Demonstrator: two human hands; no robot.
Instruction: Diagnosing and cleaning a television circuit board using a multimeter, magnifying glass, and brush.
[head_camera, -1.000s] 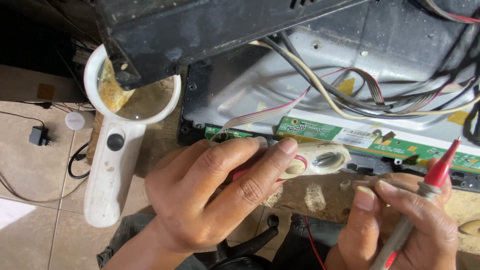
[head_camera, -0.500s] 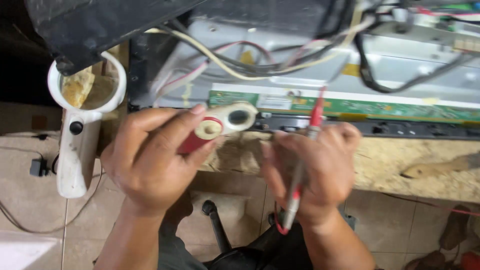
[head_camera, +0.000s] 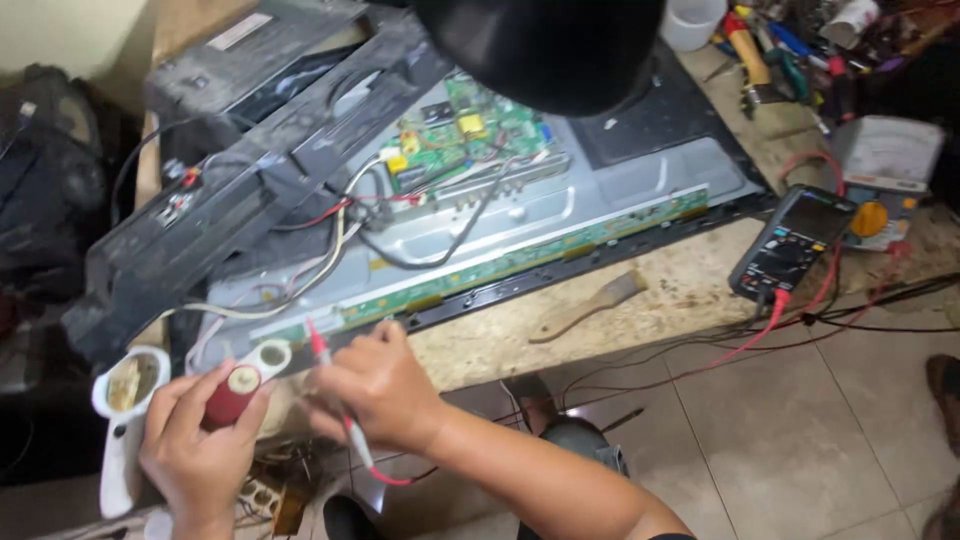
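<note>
here, an opened flat-screen panel (head_camera: 600, 190) lies back-up on a worn workbench (head_camera: 700, 280), cover already off, green circuit strip (head_camera: 520, 255) bare along its near edge. a multimeter (head_camera: 795, 245) sits well to the right, leads trailing. the right hand (head_camera: 385, 390) grips a red probe (head_camera: 320, 345), its tip at the strip's left end. the left hand (head_camera: 195, 450) is closed around a red-handled tool (head_camera: 232, 392), just beside a white magnifier (head_camera: 125, 420). probing looks underway, not finished.

Red probe (head_camera: 318, 345) on green board (head_camera: 520, 260)
</note>
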